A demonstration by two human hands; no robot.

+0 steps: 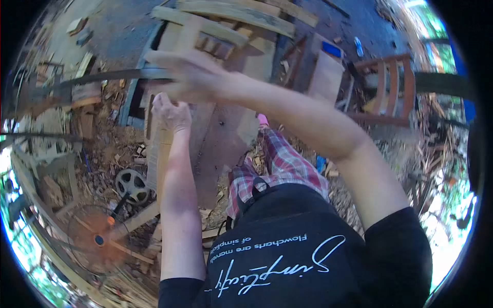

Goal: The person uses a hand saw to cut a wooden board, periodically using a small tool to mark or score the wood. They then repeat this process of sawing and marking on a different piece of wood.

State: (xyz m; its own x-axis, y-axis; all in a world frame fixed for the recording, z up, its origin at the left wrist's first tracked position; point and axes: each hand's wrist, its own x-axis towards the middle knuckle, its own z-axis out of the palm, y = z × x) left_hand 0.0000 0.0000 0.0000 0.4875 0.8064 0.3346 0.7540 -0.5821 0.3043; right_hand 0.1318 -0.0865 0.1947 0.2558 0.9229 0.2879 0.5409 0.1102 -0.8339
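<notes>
My left hand (pixel 172 114) has its fingers curled down at the end of a long pale wooden board (pixel 163 154); whatever lies under the fingers is hidden. Just above it, my right hand (pixel 190 76) reaches across from the right, smeared by motion, so its fingers and any contents cannot be made out. A dark bar or strap (pixel 110 75) runs in from the left towards the right hand; contact is unclear. Behind the hands are pale planks (pixel 221 18) and a small slatted wooden piece (pixel 215 47).
A round fan (pixel 100 239) stands at the lower left, near a spoked wheel (pixel 132 186). To the right are a slatted wooden chair (pixel 394 87), a plank with a blue item (pixel 331 49), and a plastic bottle (pixel 358 46). Wood scraps litter the ground.
</notes>
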